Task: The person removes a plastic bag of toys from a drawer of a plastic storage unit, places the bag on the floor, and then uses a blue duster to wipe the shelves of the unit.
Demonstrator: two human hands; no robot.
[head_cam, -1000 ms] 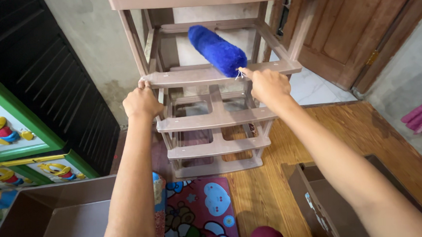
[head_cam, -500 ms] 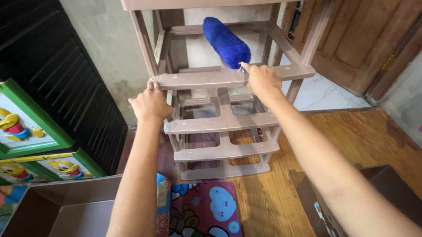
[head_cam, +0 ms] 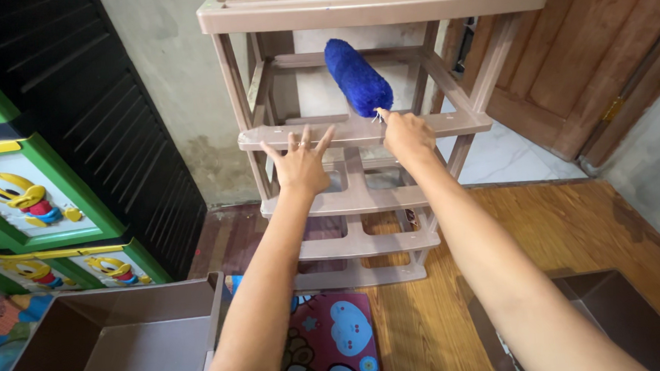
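Note:
A brown plastic drawer frame (head_cam: 357, 131) stands against the wall with its drawers taken out. My right hand (head_cam: 405, 134) holds a blue fluffy duster (head_cam: 357, 76), whose head reaches into the frame's top bay. My left hand (head_cam: 302, 163) is spread with fingers apart, fingertips at the front edge of the upper crossbar, holding nothing.
A green cartoon-printed drawer cabinet (head_cam: 38, 208) stands at left beside a black louvred panel (head_cam: 93, 122). A brown drawer (head_cam: 120, 347) lies on the floor at lower left, another (head_cam: 615, 313) at lower right. A colourful mat (head_cam: 331, 343) lies below. A wooden door (head_cam: 602, 58) is at right.
My left hand has let go of the frame's left post and moved right, fingers now spread on the crossbar. The view has moved closer; the duster stays in the top bay.

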